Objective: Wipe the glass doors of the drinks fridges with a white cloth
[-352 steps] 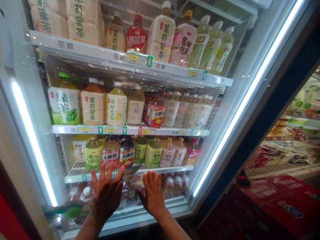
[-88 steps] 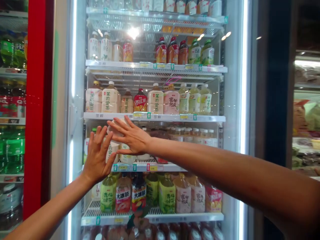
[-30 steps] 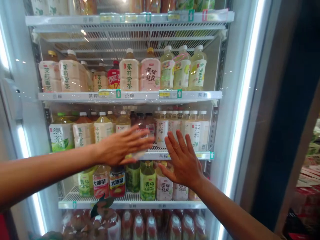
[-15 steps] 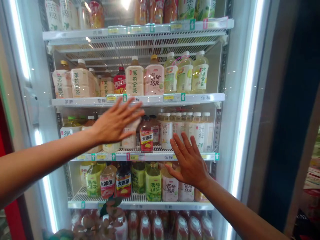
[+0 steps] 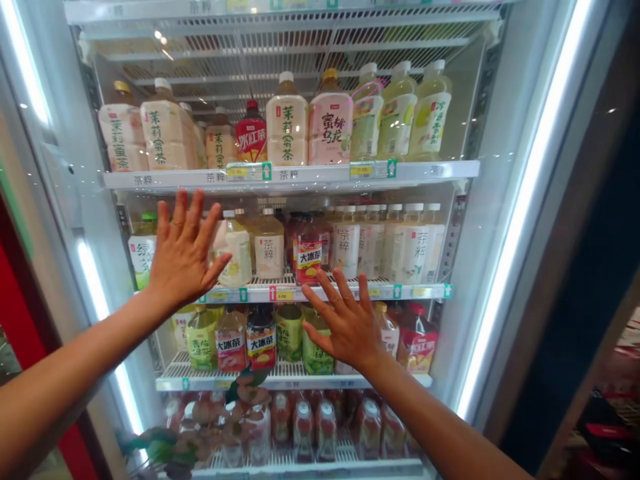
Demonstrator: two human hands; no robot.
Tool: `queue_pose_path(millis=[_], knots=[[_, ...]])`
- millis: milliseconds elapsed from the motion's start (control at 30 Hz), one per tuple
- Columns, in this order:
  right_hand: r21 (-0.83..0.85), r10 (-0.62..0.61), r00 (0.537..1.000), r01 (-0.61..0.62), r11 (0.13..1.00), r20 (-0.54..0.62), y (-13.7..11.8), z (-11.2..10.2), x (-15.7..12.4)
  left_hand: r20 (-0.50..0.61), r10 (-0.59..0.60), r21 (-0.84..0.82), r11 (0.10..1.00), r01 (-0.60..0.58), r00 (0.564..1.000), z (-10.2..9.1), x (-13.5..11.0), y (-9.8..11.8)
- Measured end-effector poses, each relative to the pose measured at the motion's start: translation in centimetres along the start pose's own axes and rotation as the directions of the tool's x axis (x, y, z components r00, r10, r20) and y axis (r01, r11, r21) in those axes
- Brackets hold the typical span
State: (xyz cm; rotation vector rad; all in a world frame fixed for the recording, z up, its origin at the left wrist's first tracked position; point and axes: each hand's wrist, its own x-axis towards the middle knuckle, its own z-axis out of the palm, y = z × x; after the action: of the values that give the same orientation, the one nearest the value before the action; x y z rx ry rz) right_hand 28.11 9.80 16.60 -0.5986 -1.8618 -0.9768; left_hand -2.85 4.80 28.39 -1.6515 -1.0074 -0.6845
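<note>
Both my arms reach toward a lit drinks fridge with shelves of bottled tea. My left hand (image 5: 183, 257) is spread flat, palm away from me, in front of the middle shelf. It covers part of that row, between a green-capped bottle (image 5: 143, 250) and a pale bottle with a yellow-green label (image 5: 234, 250). My right hand (image 5: 347, 320), fingers also spread, is lower, over the shelf edge and the green tea bottles (image 5: 319, 353) below. A dark bottle with a red label (image 5: 309, 257) stands just above its fingertips. Neither hand holds anything; whether they touch glass I cannot tell.
Large tea bottles (image 5: 287, 127) line the upper shelf (image 5: 320, 172). Small brown bottles (image 5: 303, 427) fill the bottom one. Reflected leaves (image 5: 160, 450) show at lower left. Bright light strips (image 5: 525, 200) run up both sides of the fridge; a dark panel (image 5: 575, 267) stands at right.
My left hand has shifted left and turned its fingers upward. My right hand has moved a little left. The view has come closer and tilted down, so the top row of bottles is out of frame.
</note>
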Motion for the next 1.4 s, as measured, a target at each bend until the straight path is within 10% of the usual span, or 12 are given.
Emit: queue_pose_path(millis=[100, 267, 400, 500, 733, 933, 1200, 1400], knots=[[-0.006, 0.005, 1.0, -0.005, 1.0, -0.006, 0.0, 0.3, 0.0, -0.021, -0.028, 0.011, 1.0, 0.028, 0.999, 0.9, -3.2, 2.5], [0.006, -0.001, 1.0, 0.001, 1.0, 0.009, 0.1, -0.1, 0.0, 0.145, 0.4, -0.016, 0.915, -0.402, 0.905, 1.7, -10.2, 5.0], [-0.006, -0.012, 1.0, 0.012, 1.0, 0.003, 0.0, -0.1, 0.0, 0.062, 0.075, -0.022, 0.997, -0.074, 0.995, -0.2, -6.0, -0.9], [-0.011, -0.014, 1.0, 0.013, 1.0, -0.011, 0.0, 0.0, 0.0, -0.025, -0.192, -0.026, 0.981, 0.192, 0.981, -0.4, -5.2, -2.0], [0.005, -0.008, 1.0, 0.008, 1.0, -0.01, 0.0, 0.0, -0.1, 0.144, 0.157, -0.055, 0.987, -0.151, 0.977, 1.3, -15.4, 2.4], [-0.009, -0.012, 1.0, 0.012, 1.0, -0.009, 0.0, 0.1, -0.2, -0.017, -0.269, -0.02, 0.963, 0.269, 0.963, -0.9, -6.7, -4.9], [0.001, 0.014, 1.0, -0.014, 1.0, 0.004, -0.1, 0.1, -0.2, 0.137, 0.26, -0.034, 0.966, -0.258, 0.956, 1.2, -11.9, 3.2], [-0.005, 0.002, 1.0, -0.002, 1.0, 0.01, -0.1, -0.1, -0.1, -0.017, -0.075, -0.025, 0.997, 0.074, 0.997, 0.4, -1.3, 1.0]])
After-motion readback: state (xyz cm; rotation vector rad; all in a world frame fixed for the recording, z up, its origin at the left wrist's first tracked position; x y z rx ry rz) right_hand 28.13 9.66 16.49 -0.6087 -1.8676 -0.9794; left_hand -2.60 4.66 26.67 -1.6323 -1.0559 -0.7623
